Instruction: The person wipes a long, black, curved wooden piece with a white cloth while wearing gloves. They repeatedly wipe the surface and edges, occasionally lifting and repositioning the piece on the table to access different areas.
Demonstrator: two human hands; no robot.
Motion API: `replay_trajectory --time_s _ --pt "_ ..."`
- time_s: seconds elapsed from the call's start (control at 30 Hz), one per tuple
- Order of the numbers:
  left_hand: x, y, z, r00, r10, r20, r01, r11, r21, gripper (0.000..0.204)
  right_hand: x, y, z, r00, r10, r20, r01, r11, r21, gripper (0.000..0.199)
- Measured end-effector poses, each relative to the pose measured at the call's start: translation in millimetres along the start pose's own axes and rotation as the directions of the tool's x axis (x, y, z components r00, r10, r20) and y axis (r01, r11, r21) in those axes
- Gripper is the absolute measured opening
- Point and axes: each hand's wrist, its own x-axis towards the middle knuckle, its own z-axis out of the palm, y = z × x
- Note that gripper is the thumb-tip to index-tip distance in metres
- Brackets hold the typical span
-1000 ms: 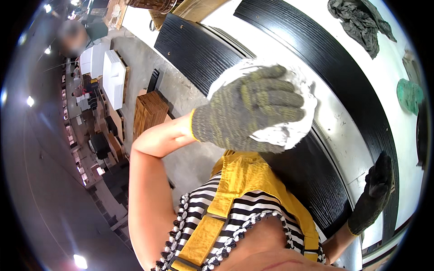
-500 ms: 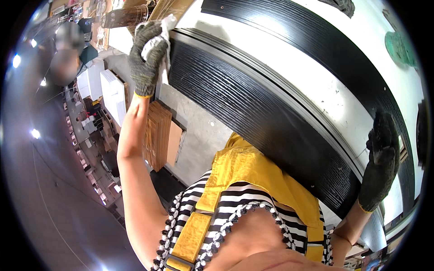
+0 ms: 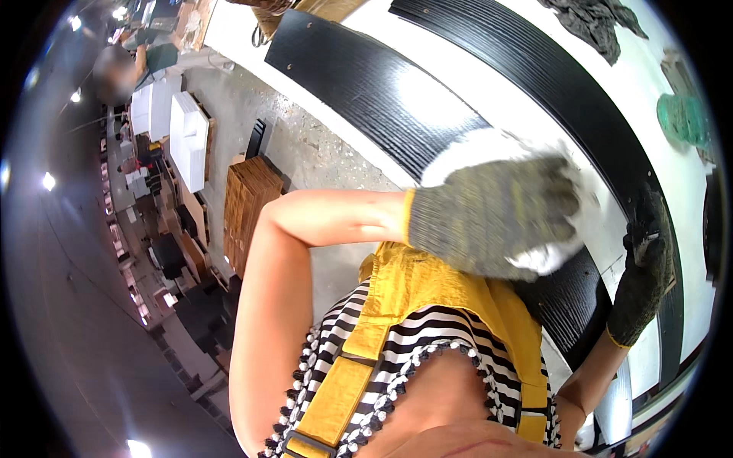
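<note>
My left hand (image 3: 496, 217), in a grey-green knit glove, presses a bunched white cloth (image 3: 466, 153) onto the near black board (image 3: 366, 88). Its fingers bend over the cloth, which shows on both sides of the glove and is blurred at the right. The board has a fine ribbed grain and lies slantwise in front of me; hand and cloth cover part of it. At the right, my right hand (image 3: 645, 267) wears a darker, blackened glove. It stays by the far black board (image 3: 534, 76), fingers mostly stretched out, their tips hard to separate from the dark surface.
Both boards lie on a white tabletop (image 3: 489, 91). A crumpled dark cloth (image 3: 595, 23) and a green translucent object (image 3: 679, 120) lie beyond. Scissor handles (image 3: 258, 34) show at the far left end. Stacked brown boards (image 3: 248, 206) stand on the floor; another person (image 3: 156, 57) is farther off.
My left hand has swept the white cloth from the near board's far left end toward its right part. The grooved edge seen earlier no longer shows. My right hand has barely moved.
</note>
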Motion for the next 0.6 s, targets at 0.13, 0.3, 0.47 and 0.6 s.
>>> replay_trajectory --time_s 0.13,0.3,0.47,0.6 --pt "-5.6 5.6 5.8 0.993 -0.014 0.117 0.084 0.777 -0.624 0.056 2.1 17.8 -16.5 1.000 0.005 -0.029 -0.007 0.999 -0.044 0.056" --pt "-31.4 23.7 -84.7 0.957 0.264 0.121 -0.268 0.646 0.714 0.053 -5.3 8.2 -13.7 0.995 0.070 -0.064 -0.072 0.997 -0.027 0.067" --pt "-91.3 63.4 -189.8 0.904 0.111 -0.412 0.331 0.428 0.841 0.049 -6.7 10.6 -16.4 0.994 0.100 -0.050 -0.103 0.993 -0.061 0.072" --pt "-115.1 67.8 -256.0 0.686 0.079 -0.723 0.565 0.569 0.598 0.047 -3.2 14.8 -18.4 0.992 0.121 -0.044 -0.123 0.992 -0.035 0.074"
